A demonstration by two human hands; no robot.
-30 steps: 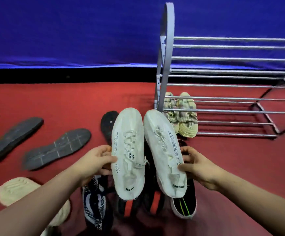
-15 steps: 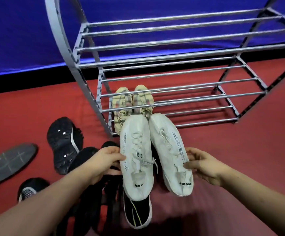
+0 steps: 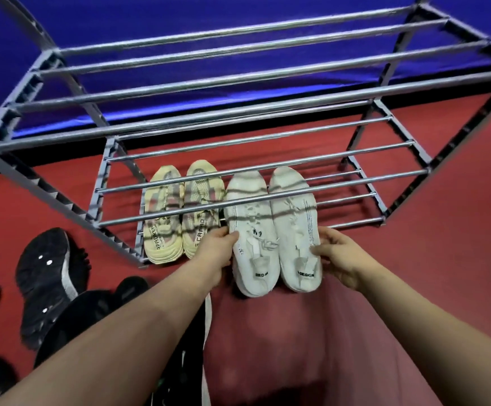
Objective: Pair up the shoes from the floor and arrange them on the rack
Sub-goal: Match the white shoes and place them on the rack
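on the red floor [image 3: 458, 259], a grey rack [image 3: 267, 109] fronts a blue wall [image 3: 238, 13].

Left hand [image 3: 219, 247], right hand [image 3: 338, 253] grip white shoes [image 3: 253, 218] at rack [image 3: 179, 86] bottom tier, beside yellow pair [image 3: 179, 212].

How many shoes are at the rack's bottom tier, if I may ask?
4: two yellow shoes at the left; two white shoes beside them, gripped by the left hand and right hand.
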